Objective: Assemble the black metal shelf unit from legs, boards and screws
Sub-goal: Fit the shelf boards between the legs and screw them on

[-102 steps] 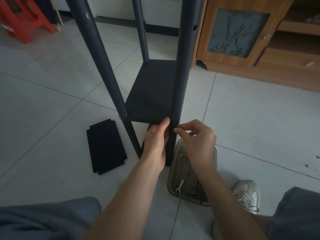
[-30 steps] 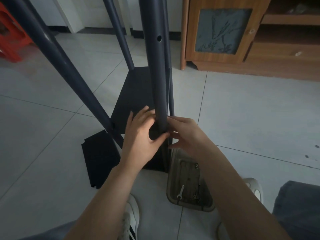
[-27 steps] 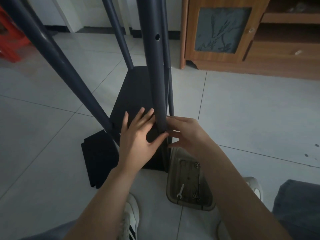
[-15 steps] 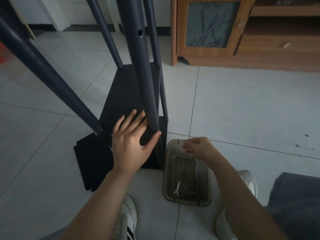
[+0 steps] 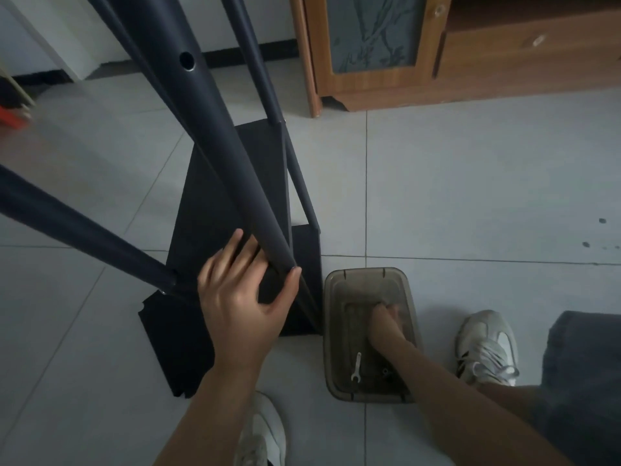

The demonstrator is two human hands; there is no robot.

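The black shelf unit stands on the tiled floor, its dark legs rising past the camera and a black board fixed low between them. My left hand steadies the near leg at board level, fingers straight on one side and thumb on the other. My right hand reaches down into a translucent brown plastic tray that holds a small wrench and screws. Its fingertips are blurred and point down, so what they hold is hidden. A loose black board lies on the floor to the left.
A wooden cabinet with a glass door stands at the back right. My white sneakers and grey trouser legs are at the bottom. Something red sits at the far left edge.
My right hand left the near leg and dropped into the tray. My left hand stayed at the leg. The view tilted down and moved closer.
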